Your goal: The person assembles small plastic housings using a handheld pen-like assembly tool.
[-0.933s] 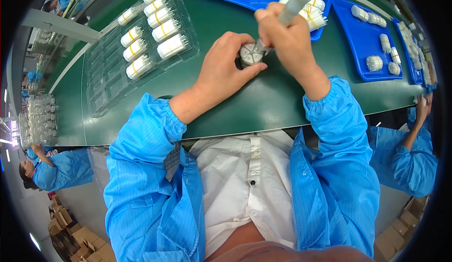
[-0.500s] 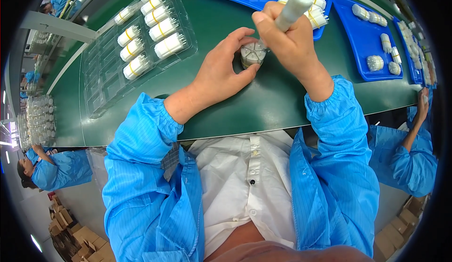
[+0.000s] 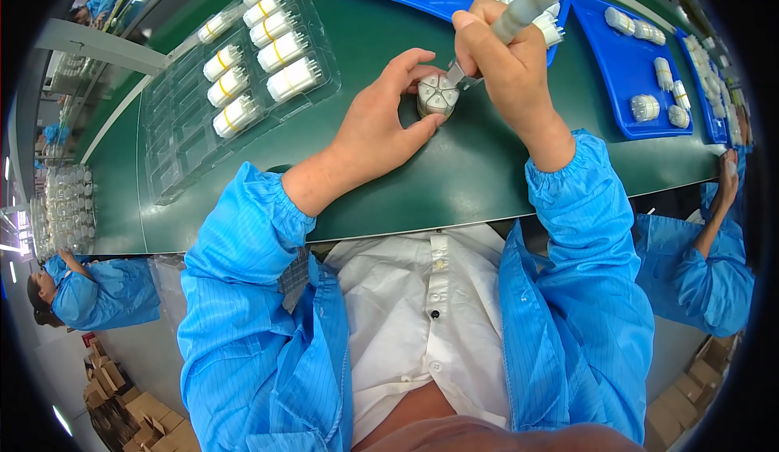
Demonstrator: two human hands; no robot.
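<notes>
My left hand (image 3: 377, 115) is curled round a white cylindrical part (image 3: 438, 95), its thumb and fingers closed on the sides. That part stands upright on the green table, and its round top is split into wedge-shaped segments by metal-looking lines. In my right hand (image 3: 507, 62) is a hand tool (image 3: 523, 6) with a thick, whitish handle, tilted up and away to the right. The tool's flat metal end sticks out below the fist, beside the upper right rim of the part; whether it touches cannot be made out.
At left, a clear plastic tray (image 3: 174, 139) carries several white cylinders with yellow bands. Blue trays (image 3: 596, 54) with more cylinders stand at the far middle and right. Co-workers in blue sit at both sides; stacked parts (image 3: 65, 208) stand at the far left.
My right hand and the tool have shifted slightly right, and the metal end now shows beside the part's rim. My left hand stays in place on the part.
</notes>
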